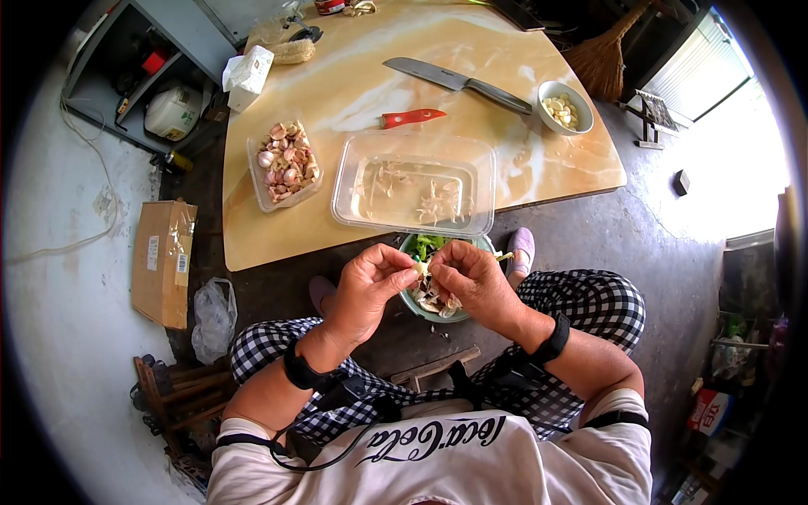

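Beyond our knees a marbled tabletop [278, 241] spans the room. Just off its near edge, above a bin [431, 318], our left hand [368, 284] and right hand [481, 284] pinch one pale clove [421, 268] between them, equally near; its long axis is too small to tell. The bowl [566, 87] sits up by the right edge, nearer our right hand, with the clear tub's [404, 228] right end in between. The garlic tub [257, 181] stands near the left edge; a knife [459, 82] lies toward the back.
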Available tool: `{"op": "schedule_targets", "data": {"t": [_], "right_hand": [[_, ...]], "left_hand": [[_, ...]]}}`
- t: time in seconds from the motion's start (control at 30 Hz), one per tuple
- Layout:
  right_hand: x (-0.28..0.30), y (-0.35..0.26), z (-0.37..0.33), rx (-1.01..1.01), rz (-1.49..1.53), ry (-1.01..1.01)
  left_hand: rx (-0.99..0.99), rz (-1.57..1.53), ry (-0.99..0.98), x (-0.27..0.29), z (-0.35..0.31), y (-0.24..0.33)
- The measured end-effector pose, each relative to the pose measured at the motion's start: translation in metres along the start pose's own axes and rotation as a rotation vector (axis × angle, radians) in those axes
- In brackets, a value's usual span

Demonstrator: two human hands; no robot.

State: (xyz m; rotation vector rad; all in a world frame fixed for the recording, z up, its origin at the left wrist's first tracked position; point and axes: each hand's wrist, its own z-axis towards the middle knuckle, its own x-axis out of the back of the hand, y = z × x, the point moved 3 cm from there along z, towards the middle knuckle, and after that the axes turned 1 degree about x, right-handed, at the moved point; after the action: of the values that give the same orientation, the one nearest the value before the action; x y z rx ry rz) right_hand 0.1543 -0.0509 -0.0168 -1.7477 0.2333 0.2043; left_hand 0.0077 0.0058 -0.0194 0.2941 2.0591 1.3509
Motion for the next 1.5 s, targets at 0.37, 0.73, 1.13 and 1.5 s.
{"op": "schedule_targets", "data": {"t": [0.37,0.73,1.13,1.5], "right_hand": [[-0.003,0.001,0.0,0.014,-0.026,-0.024],[-0.006,0.006,-0.008,0.618,-1.072,-0.159],[-0.008,0.026,-0.013,0.694,-1.373,-0.351],[-0.019,-0.077,0.048,0.564,-1.473,-0.282]], "left_hand": [[0.034,-0.032,-0.045,0.002,0.0,-0.004],[0.14,-0.252,-0.07,0.005,0.002,0.006],[-0.212,-0.08,0.045,0.019,0.014,0.045],[-0.418,-0.046,0.247,0.034,0.026,0.064]]}}
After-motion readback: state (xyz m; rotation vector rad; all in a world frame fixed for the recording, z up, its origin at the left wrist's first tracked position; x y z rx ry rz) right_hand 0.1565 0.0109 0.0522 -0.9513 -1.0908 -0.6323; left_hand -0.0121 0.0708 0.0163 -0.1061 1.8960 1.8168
